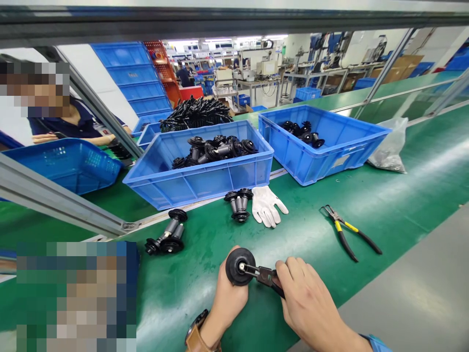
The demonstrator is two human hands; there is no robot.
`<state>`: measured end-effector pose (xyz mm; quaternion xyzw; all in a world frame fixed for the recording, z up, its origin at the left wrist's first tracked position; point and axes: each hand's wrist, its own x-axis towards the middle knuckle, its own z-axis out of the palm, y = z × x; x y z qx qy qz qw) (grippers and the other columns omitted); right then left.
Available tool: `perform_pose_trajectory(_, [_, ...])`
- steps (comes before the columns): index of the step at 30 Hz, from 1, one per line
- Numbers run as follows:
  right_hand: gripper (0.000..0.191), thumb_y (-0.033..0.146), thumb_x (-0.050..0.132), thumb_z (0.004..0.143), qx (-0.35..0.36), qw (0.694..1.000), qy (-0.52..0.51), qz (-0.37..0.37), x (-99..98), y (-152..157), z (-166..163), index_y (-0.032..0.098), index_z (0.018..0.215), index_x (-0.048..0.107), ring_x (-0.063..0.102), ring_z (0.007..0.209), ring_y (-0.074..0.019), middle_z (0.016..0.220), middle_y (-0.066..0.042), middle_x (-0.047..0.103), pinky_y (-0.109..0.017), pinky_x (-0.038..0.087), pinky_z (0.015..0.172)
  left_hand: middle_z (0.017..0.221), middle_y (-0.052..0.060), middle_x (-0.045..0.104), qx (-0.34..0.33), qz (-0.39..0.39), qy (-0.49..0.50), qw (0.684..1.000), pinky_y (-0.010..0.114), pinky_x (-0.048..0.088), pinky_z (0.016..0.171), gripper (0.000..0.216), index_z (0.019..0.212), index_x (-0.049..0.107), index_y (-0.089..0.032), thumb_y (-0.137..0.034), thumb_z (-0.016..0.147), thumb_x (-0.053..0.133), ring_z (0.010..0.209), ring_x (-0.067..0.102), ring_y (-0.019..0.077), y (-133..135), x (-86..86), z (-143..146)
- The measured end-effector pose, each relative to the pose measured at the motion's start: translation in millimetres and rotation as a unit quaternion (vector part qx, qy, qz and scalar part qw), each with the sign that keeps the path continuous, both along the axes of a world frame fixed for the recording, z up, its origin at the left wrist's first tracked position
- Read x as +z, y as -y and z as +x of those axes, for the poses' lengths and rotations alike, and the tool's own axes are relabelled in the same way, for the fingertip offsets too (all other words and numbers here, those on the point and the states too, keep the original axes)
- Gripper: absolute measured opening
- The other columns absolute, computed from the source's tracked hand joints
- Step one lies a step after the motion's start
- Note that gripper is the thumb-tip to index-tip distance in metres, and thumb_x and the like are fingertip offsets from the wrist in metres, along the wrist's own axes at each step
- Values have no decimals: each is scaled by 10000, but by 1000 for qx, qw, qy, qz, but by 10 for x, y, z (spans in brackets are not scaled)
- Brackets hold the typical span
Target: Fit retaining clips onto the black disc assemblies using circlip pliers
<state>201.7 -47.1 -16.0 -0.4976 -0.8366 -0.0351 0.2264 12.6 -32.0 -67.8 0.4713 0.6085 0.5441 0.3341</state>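
Note:
My left hand (pixel 227 293) is closed around a black round roller part (pixel 239 266), held upright with its disc end facing me. My right hand (pixel 306 300) grips a pair of black pliers (pixel 264 275), whose tips sit at the silver centre of the disc. Both hands are low in the view over the green mat (pixel 311 234). Beyond them lie a small cluster of black roller parts (pixel 239 201), another cluster (pixel 166 237) to the left, and a white glove (pixel 266 205).
A second pair of pliers with yellow-marked handles (pixel 348 233) lies to the right. Two blue bins (pixel 200 173) (pixel 330 156) of black parts stand behind, a plastic bag (pixel 390 146) at far right. A metal frame rail (pixel 62 203) crosses left. Another person sits behind a blue basket (pixel 62 164).

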Motion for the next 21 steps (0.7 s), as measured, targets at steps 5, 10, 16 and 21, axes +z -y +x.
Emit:
perform_pose_trajectory(5, [237, 52, 476, 838, -3, 1000, -6, -9, 71, 28, -21, 187, 1024, 534, 398, 727, -226, 835, -38, 467, -347, 285, 654, 1011, 110, 779, -44, -10, 11, 999, 484, 519, 1032, 283, 963, 742, -169, -293, 709, 732, 1056, 711, 311, -36, 19, 4])
perform_pose_trajectory(10, [312, 257, 447, 1001, -44, 998, -31, -29, -5, -7, 242, 151, 1293, 478, 489, 826, -250, 967, -87, 535, -359, 374, 702, 1048, 155, 769, -9, -45, 31, 998, 538, 494, 1044, 396, 996, 736, -150, -379, 678, 789, 1081, 700, 354, -46, -18, 17])
perform_pose_trajectory(16, [545, 597, 387, 1006, -178, 984, 15, 19, -380, -240, 703, 146, 1281, 519, 547, 902, -321, 982, -132, 580, -418, 437, 724, 1024, 143, 760, -59, -61, 82, 993, 467, 513, 1022, 469, 1015, 723, -146, -468, 688, 819, 993, 708, 297, 30, 28, 18])
perform_pose_trajectory(21, [703, 638, 329, 989, -290, 954, -20, 78, -341, -497, 1126, 84, 1392, 485, 494, 1208, -427, 1252, -262, 545, -536, 448, 923, 1004, 137, 761, -64, -56, 99, 991, 437, 527, 1010, 518, 1041, 726, -144, -502, 684, 835, 987, 711, 281, 31, 96, 16])
